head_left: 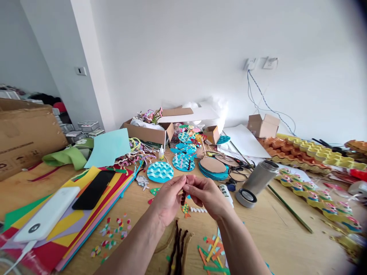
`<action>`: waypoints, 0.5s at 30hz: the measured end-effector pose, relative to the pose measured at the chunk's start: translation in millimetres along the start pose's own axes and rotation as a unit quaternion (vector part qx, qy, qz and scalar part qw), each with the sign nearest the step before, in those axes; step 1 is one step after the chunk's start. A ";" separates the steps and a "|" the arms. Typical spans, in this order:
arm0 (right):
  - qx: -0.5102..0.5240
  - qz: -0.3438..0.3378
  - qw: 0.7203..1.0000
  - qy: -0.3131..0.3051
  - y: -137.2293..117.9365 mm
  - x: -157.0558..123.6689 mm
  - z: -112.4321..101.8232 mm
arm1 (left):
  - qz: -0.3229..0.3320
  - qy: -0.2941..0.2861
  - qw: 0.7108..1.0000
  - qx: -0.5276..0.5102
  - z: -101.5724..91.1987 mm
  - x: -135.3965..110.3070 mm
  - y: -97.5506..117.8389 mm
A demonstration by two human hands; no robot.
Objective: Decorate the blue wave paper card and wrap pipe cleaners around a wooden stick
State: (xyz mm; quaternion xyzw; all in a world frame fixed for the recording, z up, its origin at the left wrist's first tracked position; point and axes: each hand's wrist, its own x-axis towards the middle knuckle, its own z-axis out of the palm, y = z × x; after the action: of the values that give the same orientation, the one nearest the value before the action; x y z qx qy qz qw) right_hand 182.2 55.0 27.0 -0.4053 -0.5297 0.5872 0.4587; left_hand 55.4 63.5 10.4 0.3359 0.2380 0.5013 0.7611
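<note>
My left hand [167, 199] and my right hand [207, 195] meet above the wooden table [275, 233], fingertips pinched together on a short dark brown pipe cleaner [183, 198] that hangs twisted between them. Under the hands lie a small paper fish [185, 209] and a white wavy strip [198, 210]. Several more brown pipe cleaners [177, 244] lie on the table close to my forearms. Blue discs with wave patterns [160, 171] sit just beyond the hands.
A stack of coloured paper sheets [86, 214] with a white power bank [47, 219] and a black phone [93, 189] lies at left. Paper scraps [212, 252], a steel flask [259, 178] with its lid [246, 197], a green stick [289, 209], cardboard boxes [149, 133] and egg trays [312, 151] surround.
</note>
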 end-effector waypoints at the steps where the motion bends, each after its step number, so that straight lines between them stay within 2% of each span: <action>1: 0.038 -0.001 0.999 0.015 0.3 0.3 -2.4 | 0.006 -0.008 1.000 -0.004 0.8 -0.8 1.2; 4: 0.148 -0.010 0.986 0.072 -0.7 2.0 -12.0 | 0.028 -0.020 0.999 -0.003 1.8 -3.2 5.6; 7: 0.196 -0.014 0.975 0.107 -2.6 5.0 -19.1 | 0.068 -0.008 0.993 0.091 0.6 -4.3 10.3; 11: 0.230 -0.009 0.966 0.116 -3.2 7.2 -20.4 | 0.122 -0.001 0.967 0.222 -1.4 -3.8 14.1; 15: 0.243 -0.003 0.964 0.109 -2.2 6.0 -16.8 | 0.155 -0.001 0.956 0.251 -1.2 -4.3 15.6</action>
State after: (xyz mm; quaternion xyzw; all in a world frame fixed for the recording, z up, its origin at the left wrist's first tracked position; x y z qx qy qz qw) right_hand 197.1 65.1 27.5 -0.3421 -0.3190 0.6489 0.6001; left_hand 43.5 64.1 21.4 0.5493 0.3000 0.5370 0.5656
